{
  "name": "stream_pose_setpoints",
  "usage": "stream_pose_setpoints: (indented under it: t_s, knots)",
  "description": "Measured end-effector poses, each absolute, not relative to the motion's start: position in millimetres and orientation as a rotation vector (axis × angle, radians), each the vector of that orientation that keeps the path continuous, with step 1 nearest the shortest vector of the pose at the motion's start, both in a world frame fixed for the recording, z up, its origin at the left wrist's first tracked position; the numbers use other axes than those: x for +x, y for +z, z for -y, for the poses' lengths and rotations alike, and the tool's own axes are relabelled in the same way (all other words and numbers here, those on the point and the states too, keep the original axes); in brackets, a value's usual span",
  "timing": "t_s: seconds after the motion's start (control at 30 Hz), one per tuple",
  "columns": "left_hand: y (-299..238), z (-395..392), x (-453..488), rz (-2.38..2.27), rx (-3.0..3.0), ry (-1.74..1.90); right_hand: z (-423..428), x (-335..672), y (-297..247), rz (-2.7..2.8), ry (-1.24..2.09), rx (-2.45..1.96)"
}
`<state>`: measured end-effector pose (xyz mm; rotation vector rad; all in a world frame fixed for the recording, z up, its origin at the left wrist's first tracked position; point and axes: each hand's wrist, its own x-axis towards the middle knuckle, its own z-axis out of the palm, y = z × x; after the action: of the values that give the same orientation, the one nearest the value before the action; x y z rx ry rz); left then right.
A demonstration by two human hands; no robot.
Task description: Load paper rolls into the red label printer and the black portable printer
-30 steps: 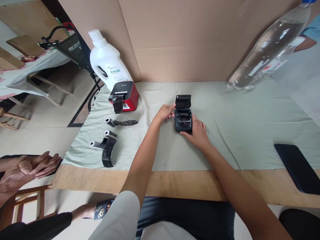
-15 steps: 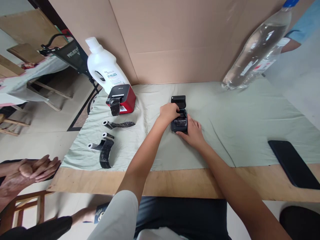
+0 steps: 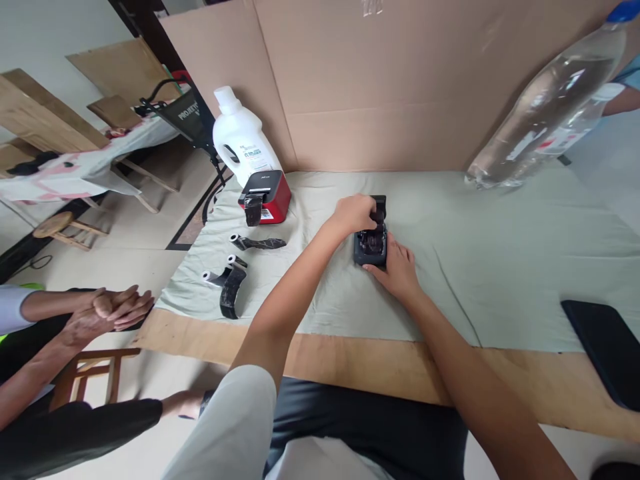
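Observation:
A small black label printer (image 3: 358, 253) sits on the cloth in front of me, its lid (image 3: 380, 199) raised at the back. Inside it lies a dark, shiny label roll (image 3: 373, 243). My left hand (image 3: 354, 213) reaches over from the left, fingers pinched at a black label strip (image 3: 382, 217) between roll and lid; the fingertips are partly hidden. My right hand (image 3: 397, 267) grips the printer's lower right corner, thumb along the front edge and fingers against the side.
On the left stand a red and black printer (image 3: 283, 199), a white jug (image 3: 245, 140) and loose rolls with black strips (image 3: 265, 243). A large bottle (image 3: 550, 100) leans at the right rear, a phone (image 3: 600, 347) lies front right. Another person's clasped hands (image 3: 117, 310) are at left.
My left hand has shifted slightly upward toward the lid, and dark strip material now shows between roll and lid. My right hand stays on the printer. The view has swung left.

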<state>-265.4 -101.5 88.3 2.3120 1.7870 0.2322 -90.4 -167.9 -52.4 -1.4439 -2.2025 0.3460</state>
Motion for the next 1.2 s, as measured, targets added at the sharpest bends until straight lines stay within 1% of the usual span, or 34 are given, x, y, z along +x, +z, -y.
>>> stream_pose_setpoints:
  t_s: [0.1, 0.17, 0.2, 0.27, 0.37, 0.47, 0.63, 0.73, 0.8, 0.87, 0.93, 1.07, 1.13, 1.2]
  knots:
    - [95, 135, -293, -1.872, 2.144, 0.664, 169, -90, -48, 2.198, 0.377, -1.446]
    - [93, 171, -317, -1.995, 2.004, 0.806, 170, -90, -46, 2.194, 0.376, -1.449]
    - [91, 192, -330, -2.087, 1.936, 0.808, 170, -90, -45, 2.193, 0.373, -1.449]
    - [83, 235, -357, -2.308, 1.797, 0.704, 169, -90, -45, 2.192, 0.372, -1.449]
    - [64, 289, -395, -2.598, 1.526, 0.416, 168, -89, -47, 2.189, 0.391, -1.462]
    - [48, 316, -419, -2.691, 1.372, 0.174, 166, -89, -48, 2.186, 0.402, -1.472]
    - [45, 328, -426, -2.659, 1.483, 0.1, 166, -88, -47, 2.196, 0.364, -1.481]
    - [58, 337, -437, -2.703, 1.547, 0.243, 165, -88, -47, 2.207, 0.346, -1.512]
    - [68, 339, -455, -2.786, 1.461, 0.383, 165, -88, -46, 2.21, 0.341, -1.517]
    - [72, 331, -479, -2.839, 1.364, 0.428, 165, -88, -46, 2.21, 0.34, -1.503]
    - [71, 314, -501, -2.788, 1.35, 0.329, 165, -89, -45, 2.208, 0.346, -1.5]
    - [67, 280, -522, -2.637, 1.513, 0.006, 165, -90, -45, 2.201, 0.368, -1.519]
    - [74, 278, -521, -2.604, 1.598, 0.008, 164, -89, -46, 2.191, 0.374, -1.503]
    - [86, 287, -512, -2.596, 1.659, 0.177, 165, -89, -44, 2.146, 0.383, -1.48]
